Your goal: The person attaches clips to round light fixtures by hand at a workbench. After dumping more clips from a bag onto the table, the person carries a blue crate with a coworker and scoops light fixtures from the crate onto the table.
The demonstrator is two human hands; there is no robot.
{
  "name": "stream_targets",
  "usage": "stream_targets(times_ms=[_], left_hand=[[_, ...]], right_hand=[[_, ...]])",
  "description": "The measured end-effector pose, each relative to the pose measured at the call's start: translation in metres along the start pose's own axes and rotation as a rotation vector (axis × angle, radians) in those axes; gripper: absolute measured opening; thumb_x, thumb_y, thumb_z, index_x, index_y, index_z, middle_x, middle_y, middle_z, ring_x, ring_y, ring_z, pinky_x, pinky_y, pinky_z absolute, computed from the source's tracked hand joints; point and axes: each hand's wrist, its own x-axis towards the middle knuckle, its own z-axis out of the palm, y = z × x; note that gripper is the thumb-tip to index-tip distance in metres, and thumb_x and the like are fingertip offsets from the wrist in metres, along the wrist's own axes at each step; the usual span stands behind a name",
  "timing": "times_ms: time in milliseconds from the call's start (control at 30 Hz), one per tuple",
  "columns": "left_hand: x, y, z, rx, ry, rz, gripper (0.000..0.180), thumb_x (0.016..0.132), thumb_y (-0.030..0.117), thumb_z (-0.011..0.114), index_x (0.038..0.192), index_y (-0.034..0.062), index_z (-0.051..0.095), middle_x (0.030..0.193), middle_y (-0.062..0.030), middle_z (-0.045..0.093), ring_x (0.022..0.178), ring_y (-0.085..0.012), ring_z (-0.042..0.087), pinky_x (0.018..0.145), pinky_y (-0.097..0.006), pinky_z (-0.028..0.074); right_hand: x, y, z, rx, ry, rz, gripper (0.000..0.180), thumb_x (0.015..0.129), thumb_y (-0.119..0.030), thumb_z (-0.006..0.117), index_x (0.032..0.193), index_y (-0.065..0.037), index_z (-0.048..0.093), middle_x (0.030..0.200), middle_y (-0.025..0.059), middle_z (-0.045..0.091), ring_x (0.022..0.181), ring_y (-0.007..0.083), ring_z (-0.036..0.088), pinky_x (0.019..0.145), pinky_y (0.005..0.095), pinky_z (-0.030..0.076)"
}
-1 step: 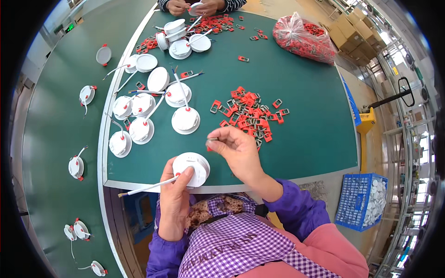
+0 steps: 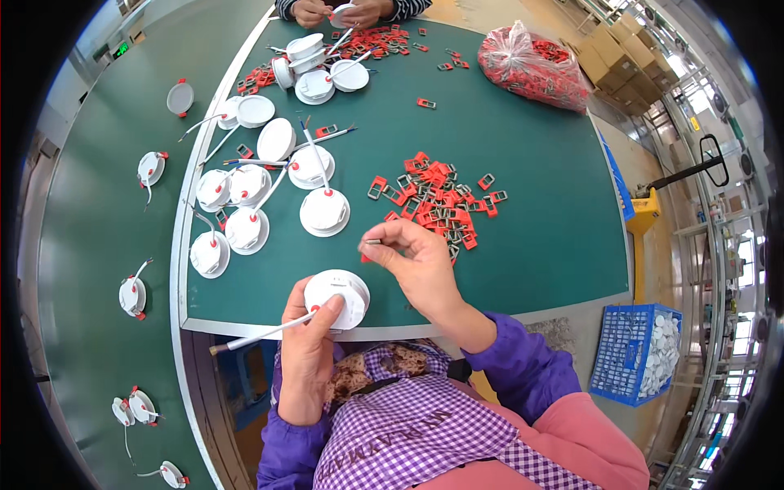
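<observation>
My left hand (image 2: 306,347) grips a round white downlight (image 2: 347,294) at the table's near edge, thumb on its back. The light's white cable (image 2: 265,332) runs out to the left from a red grommet. Just above and right of the light, my right hand (image 2: 420,265) pinches a small metal spring clip (image 2: 373,242) with a bit of red showing; the fingers hide the rest. The clip and the light are apart. Beyond my right hand lies a loose pile of red-and-metal spring clips (image 2: 445,196).
Several white downlights (image 2: 325,212) with cables stand on the left of the green table (image 2: 531,196). A clear bag of red clips (image 2: 535,69) lies far right. Opposite, another person's hands (image 2: 363,12) hold a light. More lights (image 2: 133,294) lie on the green surface (image 2: 86,245) at left. A blue crate (image 2: 625,355) stands right.
Almost nothing differs. The view has shifted very slightly, and both hands keep their hold on the downlight and the spring clip.
</observation>
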Motion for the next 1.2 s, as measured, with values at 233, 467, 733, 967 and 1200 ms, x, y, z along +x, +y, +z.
stream_targets(times_ms=[233, 467, 733, 967, 1200], left_hand=[[0.0, 0.002, 0.006, 0.247, 0.049, -0.015, 0.033, 0.083, 0.011, 0.068, 0.112, 0.0059, 0.052, 0.095, -0.0051, 0.063, 0.075, -0.0128, 0.065, 0.053, -0.022, 0.051], [0.006, -0.006, 0.0, 0.439, 0.066, 0.146, 0.029, 0.081, 0.01, 0.072, 0.104, 0.0044, 0.057, 0.087, -0.0022, 0.064, 0.07, -0.0057, 0.06, 0.054, -0.018, 0.047], [0.009, -0.01, -0.001, 0.534, 0.028, 0.165, 0.027, 0.082, 0.007, 0.07, 0.105, 0.0015, 0.057, 0.088, -0.0033, 0.064, 0.075, -0.007, 0.059, 0.063, -0.02, 0.05], [0.009, -0.015, -0.002, 0.582, 0.013, 0.16, 0.026, 0.083, 0.005, 0.069, 0.106, 0.0009, 0.056, 0.092, -0.0045, 0.063, 0.083, -0.0093, 0.059, 0.073, -0.024, 0.05], [0.011, -0.02, -0.001, 0.533, 0.006, 0.156, 0.026, 0.083, 0.006, 0.069, 0.105, 0.001, 0.056, 0.092, -0.004, 0.062, 0.084, -0.0089, 0.059, 0.073, -0.023, 0.05]], right_hand=[[-0.012, -0.002, 0.009, 0.023, -0.045, 0.12, 0.012, 0.087, -0.005, 0.064, 0.095, 0.004, 0.063, 0.087, 0.0064, 0.065, 0.08, 0.0107, 0.063, 0.072, 0.0236, 0.052], [-0.015, 0.009, 0.0, -0.165, -0.111, 0.171, 0.013, 0.09, -0.005, 0.059, 0.098, 0.005, 0.062, 0.089, 0.008, 0.065, 0.079, 0.013, 0.065, 0.072, 0.0256, 0.054], [-0.017, 0.014, 0.005, -0.181, -0.024, 0.062, 0.009, 0.088, -0.001, 0.057, 0.094, 0.005, 0.062, 0.089, 0.0087, 0.062, 0.075, 0.0143, 0.063, 0.069, 0.0271, 0.053], [-0.02, 0.01, 0.004, -0.394, -0.005, -0.054, 0.009, 0.084, 0.0, 0.061, 0.092, 0.002, 0.065, 0.091, 0.0095, 0.057, 0.076, 0.0172, 0.058, 0.067, 0.0286, 0.048], [-0.026, 0.009, 0.006, -0.497, -0.009, -0.209, 0.01, 0.085, -0.003, 0.062, 0.092, 0.002, 0.065, 0.09, 0.0098, 0.057, 0.074, 0.0187, 0.057, 0.064, 0.0282, 0.047]])
